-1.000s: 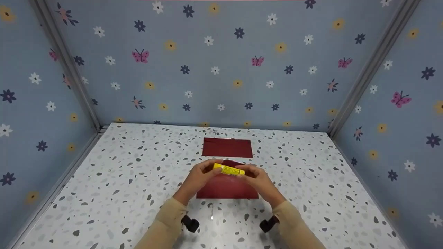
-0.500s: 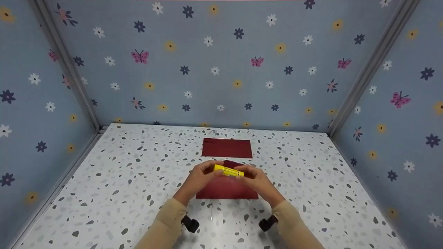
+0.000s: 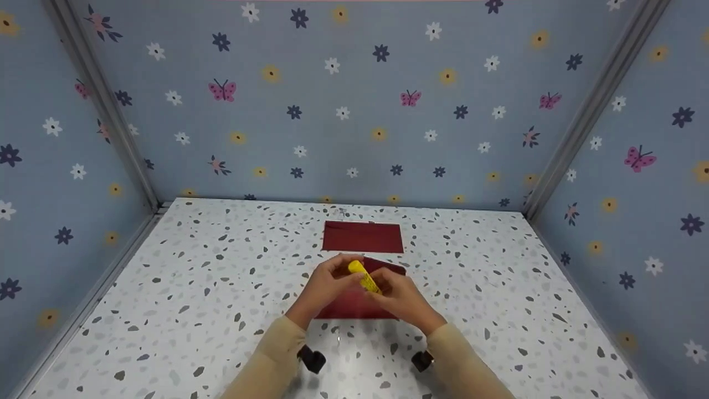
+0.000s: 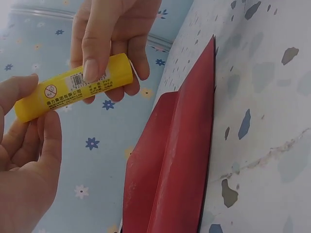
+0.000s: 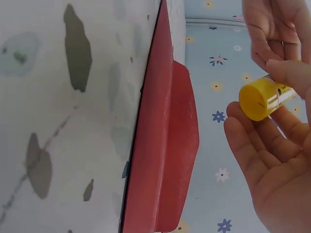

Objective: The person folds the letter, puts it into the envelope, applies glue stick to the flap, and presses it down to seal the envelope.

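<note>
Both hands hold a yellow glue stick (image 3: 356, 267) between them, above a red folded paper (image 3: 354, 310). My left hand (image 3: 327, 285) pinches one end between thumb and fingers. The other end is pinched by my right hand (image 3: 403, 296), whose thumb (image 4: 92, 53) lies across the printed barcode in the left wrist view. A round yellow end face of the glue stick (image 5: 253, 103) shows in the right wrist view. The red folded paper (image 4: 180, 145) lies on the table with one angled flap raised; in the head view the hands hide part of it.
A flat red rectangle (image 3: 363, 237) lies farther back on the white speckled table (image 3: 221, 288). Blue flowered walls (image 3: 354, 100) stand at the back and both sides, with grey metal posts (image 3: 595, 111) in the corners.
The glue stick has turned from nearly level to a steep slant, its right-hand end swinging nearer the person. My right hand has shifted slightly left and down. The red pieces have stayed put.
</note>
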### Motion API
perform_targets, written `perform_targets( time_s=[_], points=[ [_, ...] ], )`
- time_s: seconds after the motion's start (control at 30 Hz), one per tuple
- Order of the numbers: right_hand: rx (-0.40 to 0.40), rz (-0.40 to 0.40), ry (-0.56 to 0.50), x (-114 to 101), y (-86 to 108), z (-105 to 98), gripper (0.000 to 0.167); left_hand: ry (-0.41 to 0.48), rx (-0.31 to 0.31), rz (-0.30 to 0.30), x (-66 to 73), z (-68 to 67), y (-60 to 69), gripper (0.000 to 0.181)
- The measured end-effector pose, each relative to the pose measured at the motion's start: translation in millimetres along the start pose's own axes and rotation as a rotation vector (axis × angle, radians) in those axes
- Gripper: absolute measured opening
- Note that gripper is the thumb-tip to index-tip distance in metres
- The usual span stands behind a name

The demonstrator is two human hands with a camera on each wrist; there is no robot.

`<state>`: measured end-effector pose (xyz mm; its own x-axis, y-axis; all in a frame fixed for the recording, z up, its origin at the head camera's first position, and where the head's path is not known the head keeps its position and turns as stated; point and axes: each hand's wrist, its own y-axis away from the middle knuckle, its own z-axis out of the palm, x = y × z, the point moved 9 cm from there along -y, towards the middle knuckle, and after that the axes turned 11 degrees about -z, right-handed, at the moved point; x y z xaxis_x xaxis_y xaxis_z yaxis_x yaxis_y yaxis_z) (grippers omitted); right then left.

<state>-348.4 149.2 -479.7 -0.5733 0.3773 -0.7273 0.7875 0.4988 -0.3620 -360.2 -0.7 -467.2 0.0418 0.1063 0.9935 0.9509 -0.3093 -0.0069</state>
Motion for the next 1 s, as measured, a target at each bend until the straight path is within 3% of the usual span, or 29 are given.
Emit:
perform_targets(
  time_s=[0.33,0.7,1.0],
  points=[
    [0.034,-0.050,0.121,-9.5,-1.8,-3.4,0.022,-0.035,-0.041,0.035,0.2,9.6,-2.7,0.043],
    [0.023,-0.011,0.122,0.3,4.6,-5.9,0.022,-0.061,-0.079,0.027,-0.8,13.5,-0.1,0.043],
    [0.076,0.083,0.111,24.3,20.1,-30.4,0.028,-0.306,-0.155,0.047,-11.7,5.7,10.7,0.039]
  ],
)
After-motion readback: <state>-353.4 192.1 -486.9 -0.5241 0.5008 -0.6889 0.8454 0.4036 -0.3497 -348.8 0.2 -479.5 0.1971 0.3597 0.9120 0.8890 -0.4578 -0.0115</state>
